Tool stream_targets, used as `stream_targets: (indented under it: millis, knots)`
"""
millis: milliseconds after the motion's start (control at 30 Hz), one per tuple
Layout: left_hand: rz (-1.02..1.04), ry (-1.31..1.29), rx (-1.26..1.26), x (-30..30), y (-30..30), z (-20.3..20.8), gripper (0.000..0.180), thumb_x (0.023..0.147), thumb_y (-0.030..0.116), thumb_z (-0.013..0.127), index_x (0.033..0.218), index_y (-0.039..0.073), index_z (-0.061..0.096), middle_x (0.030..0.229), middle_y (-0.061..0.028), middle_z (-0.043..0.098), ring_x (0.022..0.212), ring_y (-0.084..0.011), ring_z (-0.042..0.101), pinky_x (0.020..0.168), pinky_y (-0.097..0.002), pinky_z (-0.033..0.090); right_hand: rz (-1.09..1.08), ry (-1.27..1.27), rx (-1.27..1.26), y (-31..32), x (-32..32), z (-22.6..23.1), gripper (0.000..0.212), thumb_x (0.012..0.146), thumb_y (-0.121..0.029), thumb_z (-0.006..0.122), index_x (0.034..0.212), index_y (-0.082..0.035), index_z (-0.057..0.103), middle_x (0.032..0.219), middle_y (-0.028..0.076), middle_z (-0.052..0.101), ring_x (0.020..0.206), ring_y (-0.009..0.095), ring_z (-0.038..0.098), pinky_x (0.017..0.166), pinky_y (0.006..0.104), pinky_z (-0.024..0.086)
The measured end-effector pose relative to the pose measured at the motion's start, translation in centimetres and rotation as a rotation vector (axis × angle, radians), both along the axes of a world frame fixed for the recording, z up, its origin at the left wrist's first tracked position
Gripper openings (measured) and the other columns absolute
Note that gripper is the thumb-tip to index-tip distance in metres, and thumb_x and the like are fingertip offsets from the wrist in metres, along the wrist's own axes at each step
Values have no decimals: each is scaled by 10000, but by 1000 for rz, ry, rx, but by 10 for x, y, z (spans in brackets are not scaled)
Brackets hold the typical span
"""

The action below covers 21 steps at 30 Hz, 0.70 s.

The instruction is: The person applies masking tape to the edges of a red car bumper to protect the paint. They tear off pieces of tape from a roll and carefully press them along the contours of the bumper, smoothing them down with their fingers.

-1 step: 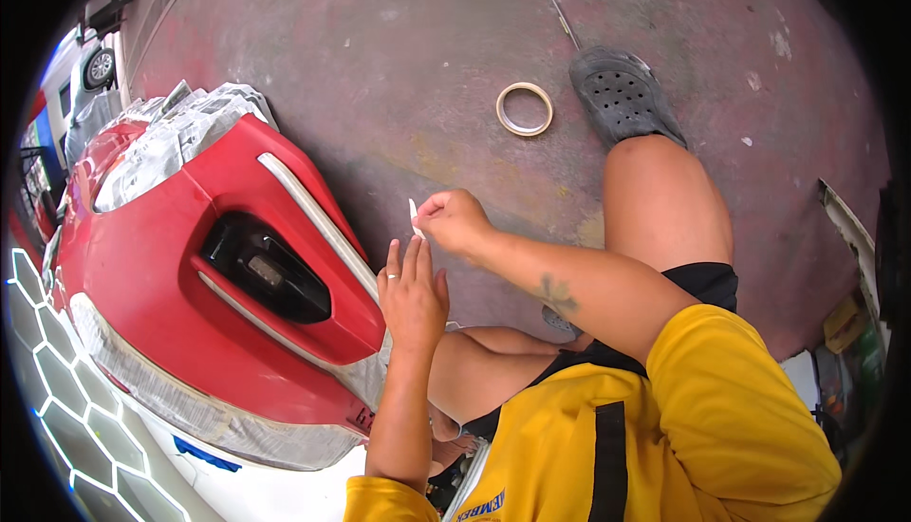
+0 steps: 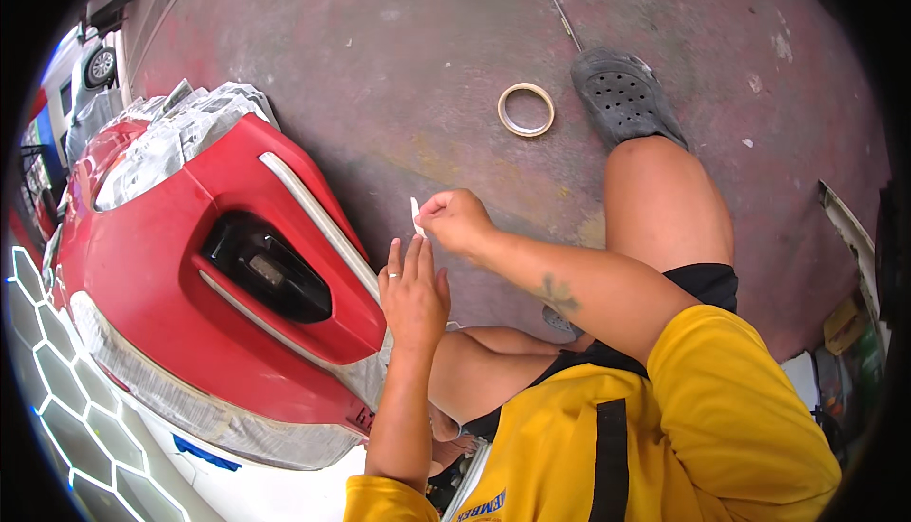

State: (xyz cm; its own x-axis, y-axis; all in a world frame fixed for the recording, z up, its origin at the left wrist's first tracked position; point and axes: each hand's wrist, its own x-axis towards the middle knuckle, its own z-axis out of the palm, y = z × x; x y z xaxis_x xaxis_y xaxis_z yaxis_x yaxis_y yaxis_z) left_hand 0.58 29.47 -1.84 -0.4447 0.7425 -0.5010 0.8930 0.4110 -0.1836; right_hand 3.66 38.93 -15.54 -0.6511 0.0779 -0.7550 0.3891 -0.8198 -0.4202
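A short white strip, seemingly masking tape (image 2: 415, 207), is pinched between the thumb and fingers of my right hand (image 2: 458, 222). Its lower end comes down to the fingertips of my left hand (image 2: 414, 302); whether they touch it I cannot tell. That left hand is open, fingers stretched out, with a ring on one of them, beside the edge of a red car bumper (image 2: 152, 247). Pale tape (image 2: 318, 218) runs along the bumper's raised edge, next to a black lamp recess (image 2: 266, 266).
A tape roll (image 2: 526, 110) lies on the worn floor near my grey clog (image 2: 626, 95), with a thin metal tool (image 2: 564, 15) beyond it. Newspaper (image 2: 180, 147) covers the bumper's far part. Car wheels and clutter stand at the left; boxes (image 2: 843, 323) sit at the right edge.
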Motion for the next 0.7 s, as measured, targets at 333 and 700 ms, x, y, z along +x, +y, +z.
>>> stream_targets:
  millis: [333,700]
  knots:
    - [-41,16,-30,5,-7,-1,627,878,210,795,1446,10,620,1513,-135,602,1403,-415,534,1087,-494,457,-8,-25,21,-8,-5,-5,125,914,-112,793,969,0,783,834,65,757,753,138,687,693,326,550]
    - [-127,1126,280,-136,-126,350,548,1032,449,625,1402,49,677,1490,-187,613,1410,-394,540,1174,-543,418,-174,86,-69,-29,-52,-24,86,933,-100,798,946,-40,737,876,43,729,773,123,658,682,304,537]
